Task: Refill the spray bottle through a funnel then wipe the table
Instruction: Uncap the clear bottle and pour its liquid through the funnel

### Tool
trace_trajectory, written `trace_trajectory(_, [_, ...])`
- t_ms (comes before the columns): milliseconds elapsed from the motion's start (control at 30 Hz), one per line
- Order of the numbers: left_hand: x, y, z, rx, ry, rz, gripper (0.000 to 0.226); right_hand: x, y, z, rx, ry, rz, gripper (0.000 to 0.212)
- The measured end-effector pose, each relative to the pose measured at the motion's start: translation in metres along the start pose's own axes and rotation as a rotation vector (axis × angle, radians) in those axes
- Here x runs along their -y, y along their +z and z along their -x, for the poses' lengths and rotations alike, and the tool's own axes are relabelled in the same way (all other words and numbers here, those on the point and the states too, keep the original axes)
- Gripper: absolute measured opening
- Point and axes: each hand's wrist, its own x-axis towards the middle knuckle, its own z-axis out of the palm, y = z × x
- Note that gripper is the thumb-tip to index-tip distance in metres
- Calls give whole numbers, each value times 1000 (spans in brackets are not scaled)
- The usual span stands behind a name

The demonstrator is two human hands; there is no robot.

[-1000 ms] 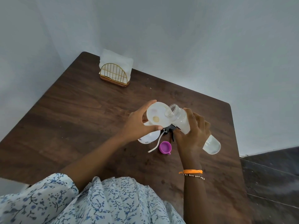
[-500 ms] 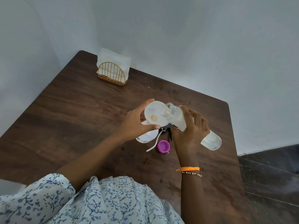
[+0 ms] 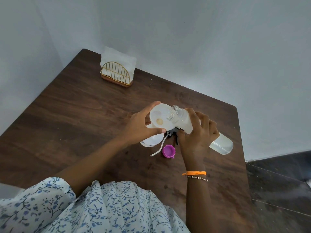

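Tipped a little further than a moment ago, the clear refill bottle [image 3: 198, 126] now has its open mouth over the white funnel [image 3: 161, 117], with liquid pooled at its raised base. Right hand [image 3: 197, 137] wraps that bottle; left hand [image 3: 139, 126] pinches the funnel's rim above the spray bottle [image 3: 151, 140] (mostly hidden). Pouring looks about to begin; the purple cap [image 3: 168, 151] and napkin holder [image 3: 117, 73] wait on the table [image 3: 75, 115].

Funnel [image 3: 159, 117] sits on spray bottle [image 3: 152, 140], cap [image 3: 168, 151] right, napkin holder [image 3: 117, 75] behind.
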Motion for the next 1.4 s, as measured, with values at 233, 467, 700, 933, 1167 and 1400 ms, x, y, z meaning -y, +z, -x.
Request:
trace_trajectory(233, [1,0,-1,2,-5,-9,87,0,1,-1,-3,-9,8,64])
trace_trajectory(467, [0,1,0,-8,4,-16,86,1,1,-2,-11,-20,-6,65])
trace_trajectory(700, [-1,0,1,-13,25,-7,85,1,1,-2,-15,-21,-10,64])
trace_trajectory(933, [1,0,1,-7,26,1,86,1,1,-1,-16,-28,-2,67])
trace_trajectory(1167, [-1,-1,1,-7,27,9,85,3,0,-2,-11,-35,-7,68])
trace_trajectory(1400, [-2,0,2,-11,34,10,85,4,-1,-3,-2,-27,-9,65])
